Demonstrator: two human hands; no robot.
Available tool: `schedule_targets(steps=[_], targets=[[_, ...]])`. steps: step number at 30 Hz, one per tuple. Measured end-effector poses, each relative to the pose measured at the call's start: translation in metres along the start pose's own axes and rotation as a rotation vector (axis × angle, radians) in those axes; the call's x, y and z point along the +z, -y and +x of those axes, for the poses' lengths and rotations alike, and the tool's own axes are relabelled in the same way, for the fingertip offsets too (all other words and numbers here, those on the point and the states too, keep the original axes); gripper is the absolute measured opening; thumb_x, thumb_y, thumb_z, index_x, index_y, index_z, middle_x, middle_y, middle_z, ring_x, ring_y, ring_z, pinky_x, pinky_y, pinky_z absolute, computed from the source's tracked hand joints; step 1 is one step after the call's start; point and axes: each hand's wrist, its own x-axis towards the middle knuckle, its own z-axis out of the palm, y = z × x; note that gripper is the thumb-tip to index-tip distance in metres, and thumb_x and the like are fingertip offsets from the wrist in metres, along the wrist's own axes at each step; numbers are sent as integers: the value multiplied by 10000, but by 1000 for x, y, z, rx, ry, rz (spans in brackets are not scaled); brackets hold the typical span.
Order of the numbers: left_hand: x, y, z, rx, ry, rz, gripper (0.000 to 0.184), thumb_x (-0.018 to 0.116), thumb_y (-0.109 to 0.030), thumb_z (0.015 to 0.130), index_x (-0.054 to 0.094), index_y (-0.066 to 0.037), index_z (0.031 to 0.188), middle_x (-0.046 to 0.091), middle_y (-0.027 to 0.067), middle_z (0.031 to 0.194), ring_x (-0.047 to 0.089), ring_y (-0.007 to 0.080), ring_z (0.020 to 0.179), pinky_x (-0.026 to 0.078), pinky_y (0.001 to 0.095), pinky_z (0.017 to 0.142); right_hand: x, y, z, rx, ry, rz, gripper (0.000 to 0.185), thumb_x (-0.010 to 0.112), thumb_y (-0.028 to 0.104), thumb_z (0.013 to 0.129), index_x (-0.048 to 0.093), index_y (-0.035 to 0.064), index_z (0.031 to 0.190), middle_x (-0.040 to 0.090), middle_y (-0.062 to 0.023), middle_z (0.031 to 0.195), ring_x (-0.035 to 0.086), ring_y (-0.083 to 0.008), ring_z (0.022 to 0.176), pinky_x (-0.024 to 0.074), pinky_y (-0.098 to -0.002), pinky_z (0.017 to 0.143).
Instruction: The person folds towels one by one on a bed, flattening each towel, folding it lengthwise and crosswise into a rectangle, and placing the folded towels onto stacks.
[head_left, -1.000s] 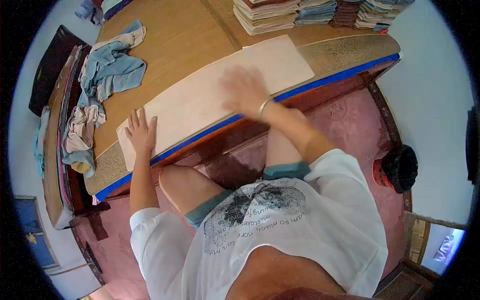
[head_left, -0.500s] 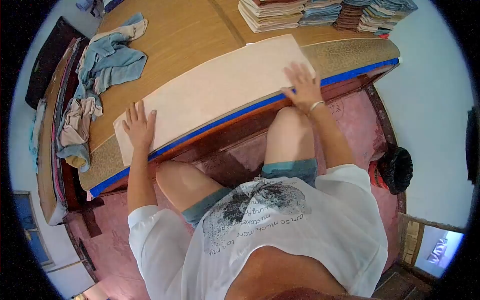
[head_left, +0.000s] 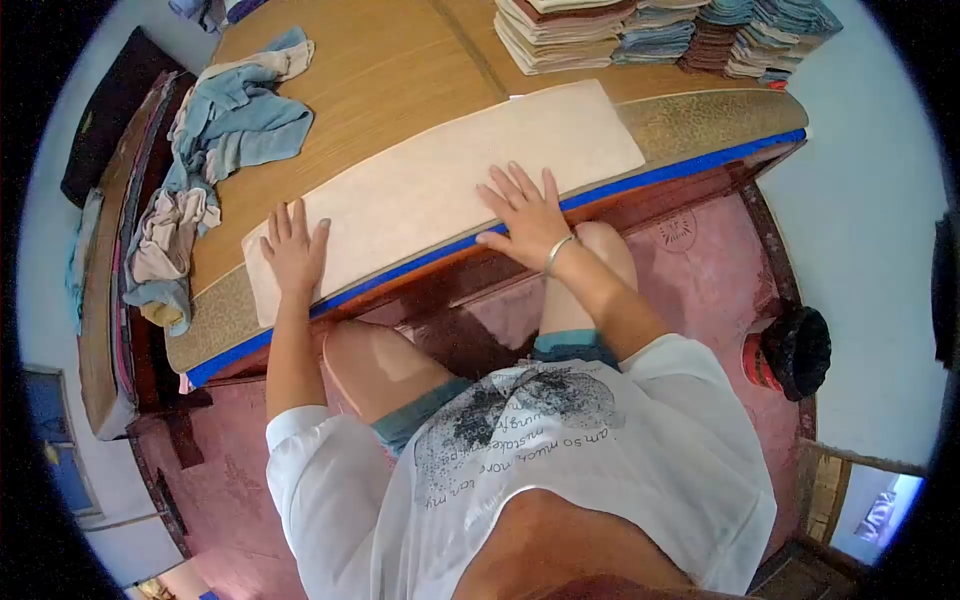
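A long cream cloth [head_left: 430,185] lies flat along the near edge of the wooden table [head_left: 370,60]. Fingers apart, my left hand [head_left: 296,250] rests on the cloth's left end. My right hand [head_left: 527,218] is spread near the middle of the cloth's near edge, fingertips over the cloth and thumb by the blue edging [head_left: 430,256]. Neither hand grips anything.
Crumpled blue and beige cloths [head_left: 240,120] lie at the table's left side. Stacks of folded cloths [head_left: 565,35] stand at the far right. On the floor at the right is a bin with a black bag [head_left: 797,352].
My right hand swept right to the cloth's right end, then came back left to its middle. My left hand has stayed on the left end. The camera view has shifted slightly.
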Motion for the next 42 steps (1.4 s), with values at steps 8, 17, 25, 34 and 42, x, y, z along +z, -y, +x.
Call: schedule_targets(steps=[8, 17, 25, 34, 42], targets=[[-12, -6, -2, -9, -34, -117, 603, 432, -486, 841, 361, -125, 1318, 266, 147, 1398, 201, 284, 1309, 103, 500, 1042, 0, 0, -4, -2, 12, -53, 660, 454, 527, 813, 296, 184, 1354, 185, -72, 1443, 93, -264, 1338, 24, -535, 1045], [-19, 80, -38, -239, -429, -271, 421, 597, -375, 772, 582, 17, 924, 542, 203, 928, 520, 382, 860, 409, 453, 751, 3, -1, -5, 0, -19, -6, 666, 468, 521, 810, 297, 172, 1350, 173, -72, 1445, 87, -264, 1339, 8, -518, 1054], [-19, 102, -55, -311, -121, -73, 392, 610, -387, 747, 598, -4, 831, 564, 176, 844, 545, 360, 795, 428, 441, 711, 3, 0, -7, 8, 0, 0, 667, 475, 511, 810, 300, 163, 1351, 168, -76, 1447, 78, -266, 1340, 3, -519, 1052], [49, 151, -7, -477, -31, -774, 359, 578, -312, 801, 574, 18, 941, 609, 176, 868, 584, 291, 762, 455, 365, 692, -12, -5, 3, 9, 68, 90, 662, 502, 499, 799, 333, 153, 1338, 224, -101, 1425, 116, -275, 1333, 39, -497, 1058], [-13, -63, 67, 29, -95, -1245, 253, 535, -130, 845, 503, -42, 1080, 542, 29, 947, 515, 107, 829, 437, 226, 671, -14, 14, 72, 414, 174, 1719, 644, 436, 526, 851, 374, 56, 1287, 450, -134, 1254, 484, -241, 1111, 438, -398, 869]])
